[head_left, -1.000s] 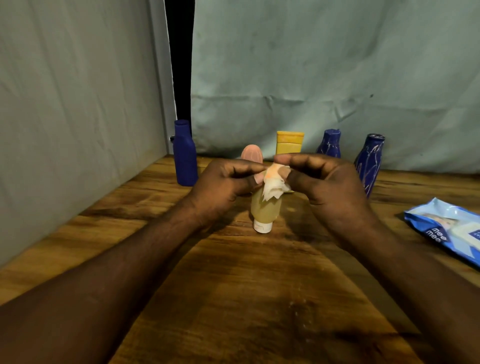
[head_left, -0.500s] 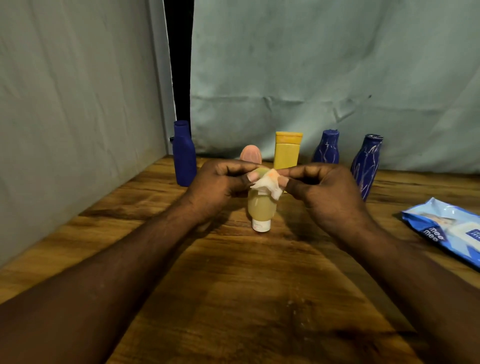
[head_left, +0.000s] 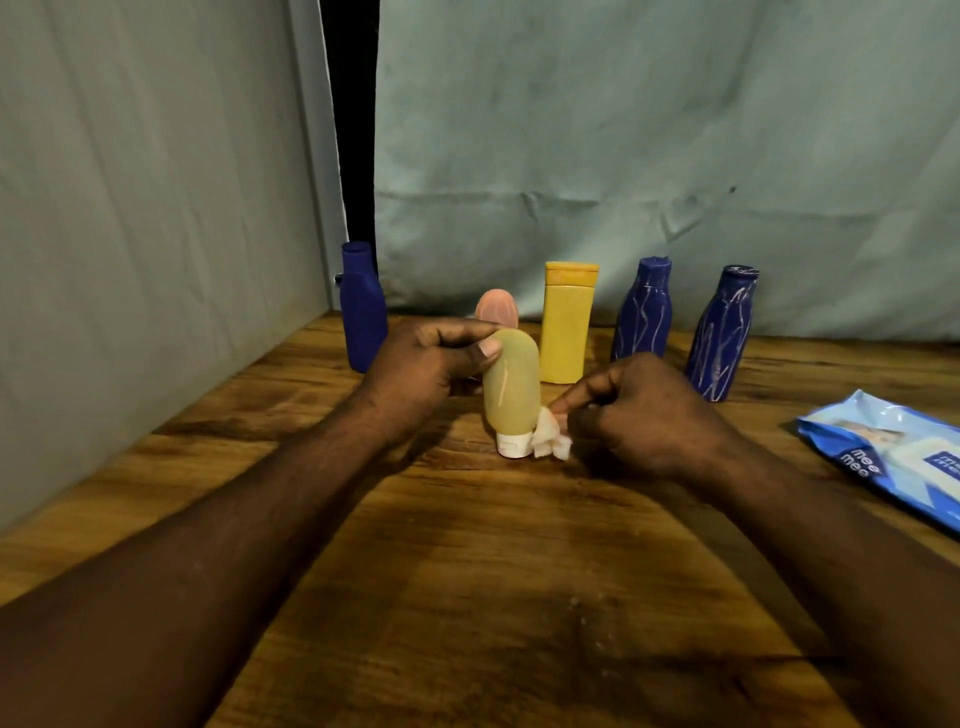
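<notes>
Gripping the upper part of the yellowish tube (head_left: 511, 389), the left hand (head_left: 431, 369) curls its fingers behind it and lays the thumb on the front side. The tube stands upside down on its white cap (head_left: 514, 446) on the wooden table (head_left: 467, 597).

Just right of this grip and lower, the right hand (head_left: 644, 415) pinches a small crumpled white wipe (head_left: 550, 441) between thumb and forefinger. The wipe touches the foot of the tube beside the cap.

I judge the tube to be light and soft-walled, so a hard squeeze could dent it or push product toward the cap. Its smooth skin may slip when wet. The best hold is high on the body, which leaves the lower part free for wiping.

Both forearms reach forward low over the table, with the wrists turned a little inward. Behind the grip stand a pink tube (head_left: 497, 307) and a yellow bottle (head_left: 567, 327). Well to the right of the right hand lies a pack of wipes (head_left: 893, 457).
</notes>
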